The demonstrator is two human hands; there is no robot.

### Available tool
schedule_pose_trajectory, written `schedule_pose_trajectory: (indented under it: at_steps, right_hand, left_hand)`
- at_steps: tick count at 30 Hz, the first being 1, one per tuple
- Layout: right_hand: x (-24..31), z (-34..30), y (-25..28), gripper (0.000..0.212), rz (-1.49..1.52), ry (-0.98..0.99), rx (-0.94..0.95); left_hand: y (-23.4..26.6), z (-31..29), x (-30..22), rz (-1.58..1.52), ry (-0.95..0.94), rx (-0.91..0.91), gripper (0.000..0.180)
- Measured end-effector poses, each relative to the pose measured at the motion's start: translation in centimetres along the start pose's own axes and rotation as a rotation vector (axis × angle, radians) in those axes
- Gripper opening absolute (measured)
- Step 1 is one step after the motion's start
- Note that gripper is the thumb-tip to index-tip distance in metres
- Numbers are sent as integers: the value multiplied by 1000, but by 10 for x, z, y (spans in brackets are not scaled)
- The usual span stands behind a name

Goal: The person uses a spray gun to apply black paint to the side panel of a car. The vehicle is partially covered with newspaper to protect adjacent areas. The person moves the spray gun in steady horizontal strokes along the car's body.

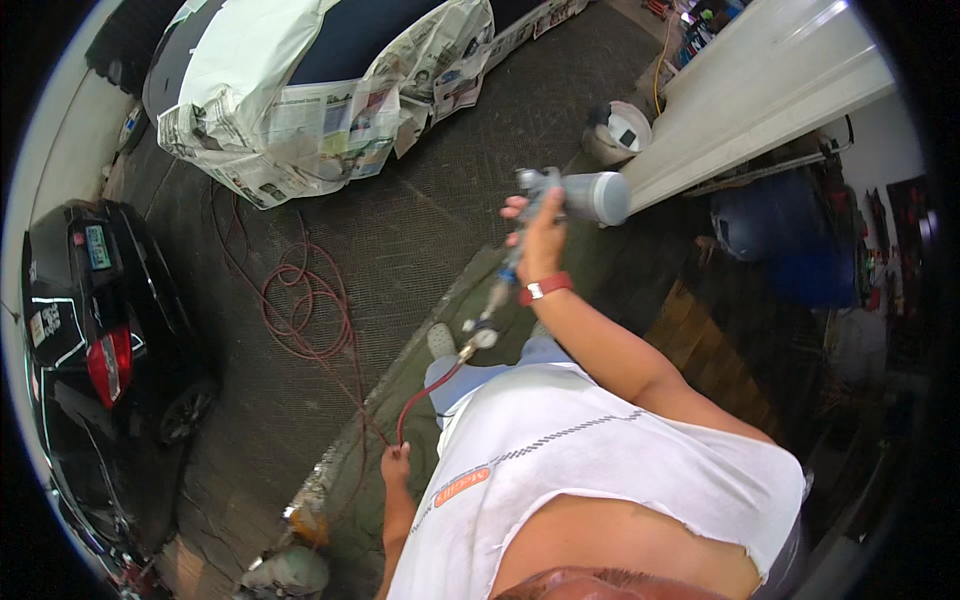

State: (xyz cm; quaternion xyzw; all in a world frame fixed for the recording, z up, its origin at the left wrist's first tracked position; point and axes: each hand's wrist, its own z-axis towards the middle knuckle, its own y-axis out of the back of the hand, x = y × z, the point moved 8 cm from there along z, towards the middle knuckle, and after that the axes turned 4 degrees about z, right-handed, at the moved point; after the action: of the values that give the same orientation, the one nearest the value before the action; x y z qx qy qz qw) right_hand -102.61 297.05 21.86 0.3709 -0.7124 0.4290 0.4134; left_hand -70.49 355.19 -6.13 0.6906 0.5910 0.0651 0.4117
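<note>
My right hand (543, 240) is raised and wrapped round the grip of a spray gun (538, 182), with a red band on the wrist. A grey cup (598, 198) sticks out from the gun toward the right, tilted on its side. Below the grip hang a blue fitting and a round pressure gauge (485, 338). From there a red air hose (425, 390) curves down to my left hand (396, 462), which is closed on it low at my left side.
Ahead stands a car (350, 45) masked with newspaper (330, 125) and white sheeting. Coiled hose (305, 310) lies on the dark floor, near a black car (90, 330) at left. A bucket (615, 133), a large white panel (750, 90) and a blue drum (785, 240) are at right.
</note>
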Motion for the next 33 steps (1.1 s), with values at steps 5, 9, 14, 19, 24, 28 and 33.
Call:
schedule_pose_trajectory:
  at_steps: [5,9,14,19,24,28,33]
  right_hand:
    - [-38,-12,-39,60,-108,-204,309]
    - [-49,-48,-42,61,-164,-291,562]
    - [-31,-35,-32,60,-172,-268,593]
    - [-34,78,-29,51,-81,-276,460]
    - [31,234,-45,56,-59,-113,253]
    - [98,353,-61,63,-69,-23,192]
    - [191,452,-98,65,-216,176,226]
  left_hand:
    - [-111,-122,-39,-240,-27,-4,44]
    - [-140,-116,-92,-144,106,67,46]
    - [-145,-83,-149,-110,152,99,48]
    - [-157,-74,-185,-114,177,143,51]
    - [-157,-43,-222,-139,130,181,53]
    - [-121,97,-337,-27,-36,191,54]
    - [-51,205,-558,181,-280,138,48]
